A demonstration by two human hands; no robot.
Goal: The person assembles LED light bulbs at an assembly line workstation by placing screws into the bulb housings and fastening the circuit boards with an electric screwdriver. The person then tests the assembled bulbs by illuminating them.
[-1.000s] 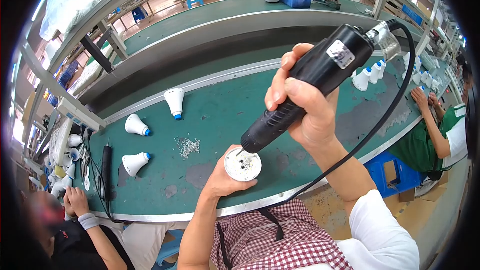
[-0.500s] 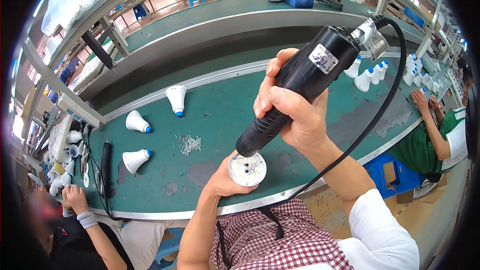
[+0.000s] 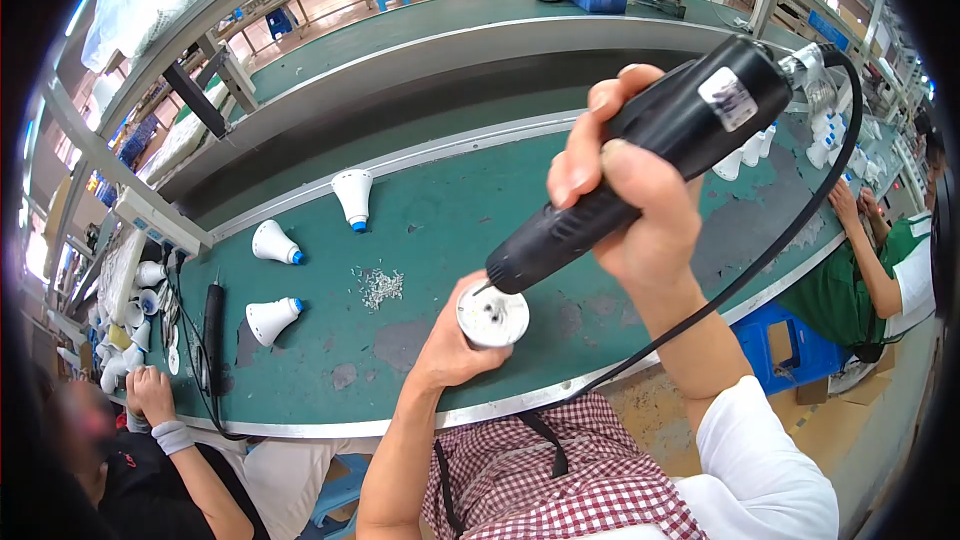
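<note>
My left hand [image 3: 447, 348] is wrapped round a white LED bulb housing [image 3: 493, 335], held upright with its round open end facing up. Dark spots show on the white face inside, but its details are blurred. My right hand [image 3: 645, 195] grips a black electric screwdriver [image 3: 690, 120], tilted down to the left. Its thin bit ends near the far rim of the bulb housing; whether it touches, I cannot tell. On the bench to the left lie a small pile of screws [image 3: 380, 287] and three white bulb housings with blue ends, one of them a nearby housing [image 3: 272, 320].
The screwdriver's black cable [image 3: 740, 280] loops down along my right forearm. Another black screwdriver [image 3: 213, 330] lies at the left, by a co-worker's hands [image 3: 150, 398]. More bulb housings [image 3: 828, 130] stand at the right near another person. A metal rail edges the green bench [image 3: 620, 340].
My right hand has moved right with the screwdriver, which now leans flatter, exposing its bit. The bulb housing in my left hand has shifted slightly up and tilted.
</note>
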